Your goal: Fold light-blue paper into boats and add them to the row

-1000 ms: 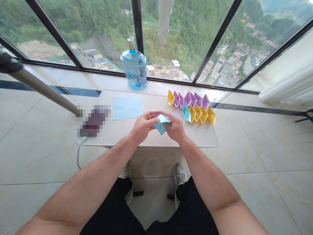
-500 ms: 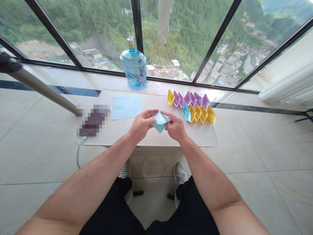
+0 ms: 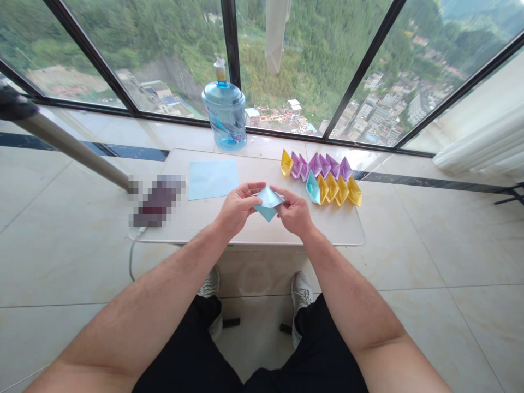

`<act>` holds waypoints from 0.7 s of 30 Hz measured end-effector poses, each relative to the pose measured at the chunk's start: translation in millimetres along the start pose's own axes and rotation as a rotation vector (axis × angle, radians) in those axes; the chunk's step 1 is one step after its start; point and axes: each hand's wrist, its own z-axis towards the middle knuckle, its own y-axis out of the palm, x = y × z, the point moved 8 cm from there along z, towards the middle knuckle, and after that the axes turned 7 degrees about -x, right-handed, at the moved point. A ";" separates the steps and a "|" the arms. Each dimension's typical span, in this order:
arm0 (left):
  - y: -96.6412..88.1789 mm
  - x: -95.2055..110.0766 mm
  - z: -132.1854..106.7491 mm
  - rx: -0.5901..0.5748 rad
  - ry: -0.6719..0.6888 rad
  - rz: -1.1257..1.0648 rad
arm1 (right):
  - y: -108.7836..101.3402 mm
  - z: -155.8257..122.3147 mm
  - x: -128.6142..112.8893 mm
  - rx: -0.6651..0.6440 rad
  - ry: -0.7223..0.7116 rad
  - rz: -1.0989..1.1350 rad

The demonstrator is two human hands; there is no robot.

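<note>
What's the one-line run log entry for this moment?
left hand: holds blue folded paper | right hand: holds same paper | table: blue sheet, paper boats

Left hand (image 3: 236, 210), right hand (image 3: 295, 214): bare forearms (image 3: 172, 289) extended forward, converging; fingers curled, thumbs and fingertips pinched, hands close together.

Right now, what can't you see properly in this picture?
- Pixelated patch on the table, head view: blurred out, unidentifiable.
- Folded blue paper, head view: its sides are covered by the left hand and right hand.
- Label on the water jug, head view: too small to read.
</note>
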 end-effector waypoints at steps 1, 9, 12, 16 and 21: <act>-1.0 0.1 0.2 0.007 0.002 0.000 | -1.9 -0.7 -4.0 0.017 -0.028 -0.025; -9.4 -5.0 2.2 0.072 -0.044 0.001 | -15.2 -16.9 -56.7 0.200 -0.474 -0.263; -9.4 -7.1 2.5 0.077 -0.062 0.013 | -11.9 -18.9 -62.3 0.182 -0.497 -0.284; -8.4 -8.6 2.5 0.070 -0.073 0.037 | -9.0 -17.3 -61.0 0.159 -0.438 -0.283; -5.3 -8.9 1.3 0.041 -0.090 0.055 | -4.8 -15.4 -58.8 0.119 -0.411 -0.263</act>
